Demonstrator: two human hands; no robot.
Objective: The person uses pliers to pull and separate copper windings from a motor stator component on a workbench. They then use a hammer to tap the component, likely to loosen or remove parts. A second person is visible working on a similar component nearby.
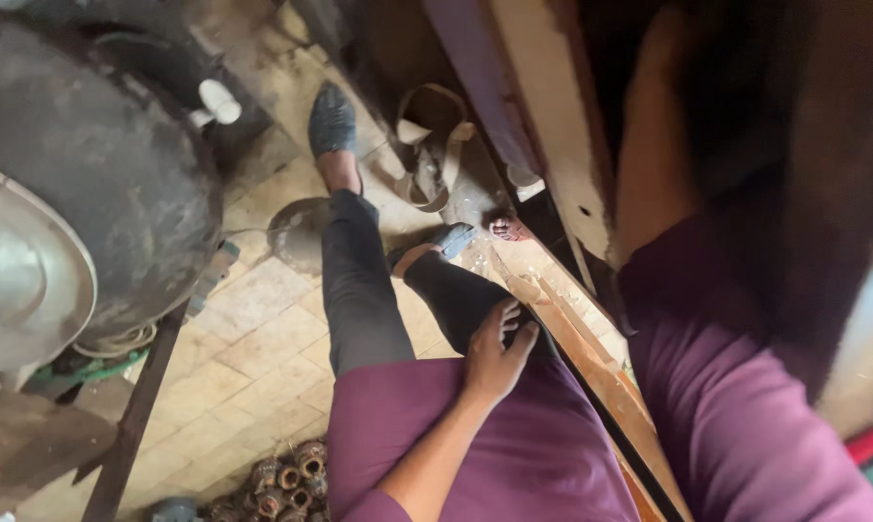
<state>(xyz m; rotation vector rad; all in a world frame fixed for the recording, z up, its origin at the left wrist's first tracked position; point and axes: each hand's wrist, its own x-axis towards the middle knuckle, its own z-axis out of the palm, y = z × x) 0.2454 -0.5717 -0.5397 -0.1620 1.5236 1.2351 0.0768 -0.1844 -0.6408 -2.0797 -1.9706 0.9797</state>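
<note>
So the fingers (510,319) of the left hand (494,356) are spread loose and lying flat on the person's own right knee, right where the dark trouser leg (456,295) meets the hem of the purple tunic (514,435). Nothing is gripped, it's just a relaxed hand resting there. The forearm runs back down toward the bottom of the shot over the purple cloth.

The right arm (654,145) goes up and away into a dark gap on the right; the hand itself is blurred and lost in shadow, so I can't tell if those fingers are clenched or loose or on anything.

Just beside the knee there's a slanted wooden plank (591,358) running diagonally, and a pale wooden beam (543,106) above it. Both feet are on a tiled floor (262,338), the left one in a dark pointed shoe (332,121), the right in a sandal (436,244). A loop of tan strap (435,145) lies near the feet. Off to the left sits a big blackened round vessel (88,164), and at the bottom edge a pile of small rusty coils (287,478).
</note>
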